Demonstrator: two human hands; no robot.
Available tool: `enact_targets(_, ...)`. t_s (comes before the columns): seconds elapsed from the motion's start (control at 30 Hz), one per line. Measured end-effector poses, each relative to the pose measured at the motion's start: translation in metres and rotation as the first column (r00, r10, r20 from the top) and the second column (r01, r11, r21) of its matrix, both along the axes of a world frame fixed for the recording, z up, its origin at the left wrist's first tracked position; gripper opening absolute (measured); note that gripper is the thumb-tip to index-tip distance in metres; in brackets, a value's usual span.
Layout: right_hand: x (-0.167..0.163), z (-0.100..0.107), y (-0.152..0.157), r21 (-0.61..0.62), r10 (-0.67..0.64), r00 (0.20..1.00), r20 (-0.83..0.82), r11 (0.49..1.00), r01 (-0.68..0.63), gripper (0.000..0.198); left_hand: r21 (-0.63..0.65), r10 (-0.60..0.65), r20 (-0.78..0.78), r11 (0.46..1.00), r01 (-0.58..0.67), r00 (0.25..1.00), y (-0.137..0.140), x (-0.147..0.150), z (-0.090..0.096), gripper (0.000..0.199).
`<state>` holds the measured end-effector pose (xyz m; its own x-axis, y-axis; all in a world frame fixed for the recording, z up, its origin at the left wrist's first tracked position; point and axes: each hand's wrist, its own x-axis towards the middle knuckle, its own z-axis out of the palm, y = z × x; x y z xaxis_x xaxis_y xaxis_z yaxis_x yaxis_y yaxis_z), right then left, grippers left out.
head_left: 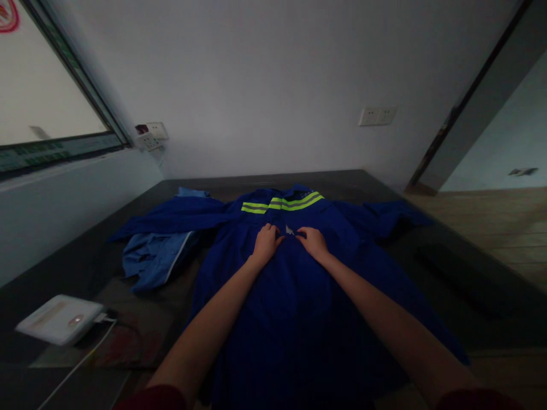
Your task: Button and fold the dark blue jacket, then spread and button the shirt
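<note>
The blue garment [294,279] lies spread on the table [85,262], striped chest toward the wall. The left hand [266,240] and right hand [313,242] sit apart on its front, fingers curled; in this dimness I can't tell whether they pinch cloth. The step looks like straightening or fastening the front, which calls for lining up both edges.

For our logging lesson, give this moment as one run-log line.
left hand: at blue garment, grip unclear; right hand: likewise, apart from left; garment: spread on dark table; sleeve: across lighter-blue cloth
</note>
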<state>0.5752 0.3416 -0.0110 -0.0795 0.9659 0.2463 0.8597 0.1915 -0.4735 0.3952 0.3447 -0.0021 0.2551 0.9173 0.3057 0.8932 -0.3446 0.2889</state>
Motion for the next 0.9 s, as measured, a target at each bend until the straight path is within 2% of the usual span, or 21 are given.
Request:
enact_targets(0.2, 0.006, -0.008, 0.011, 0.029, 0.029, 0.981, -0.192, 0.999, -0.024, 0.013, -0.03, 0.073, -0.132, 0.997, -0.078, 0.989, -0.005, 0.01, 0.007, 0.023)
enact_targets(0.37, 0.015, -0.011, 0.022, 0.077, 0.104, 0.904, -0.416, 0.994, -0.079, 0.015, -0.041, 0.067, -0.181, 0.996, -0.075, 0.981, -0.003, 0.012, 0.008, 0.024)
enact_targets(0.53, 0.023, -0.012, 0.028, 0.035, 0.152, 0.818, -0.554, 0.987, -0.159, 0.019, -0.062, -0.012, -0.041, 0.998, 0.01, 0.999, 0.003, 0.005, 0.003, 0.021)
enact_targets(0.7, 0.025, -0.008, 0.029, 0.029, 0.135, 0.78, -0.611, 0.989, -0.148, 0.02, -0.017, -0.033, 0.097, 0.999, 0.034, 0.995, 0.007, 0.0, -0.001, 0.021)
enact_targets(0.9, 0.014, 0.005, 0.031, 0.125, 0.212, 0.75, -0.627, 0.977, -0.171, 0.019, 0.036, -0.082, 0.197, 0.996, 0.076, 0.977, 0.013, 0.009, 0.013, 0.013)
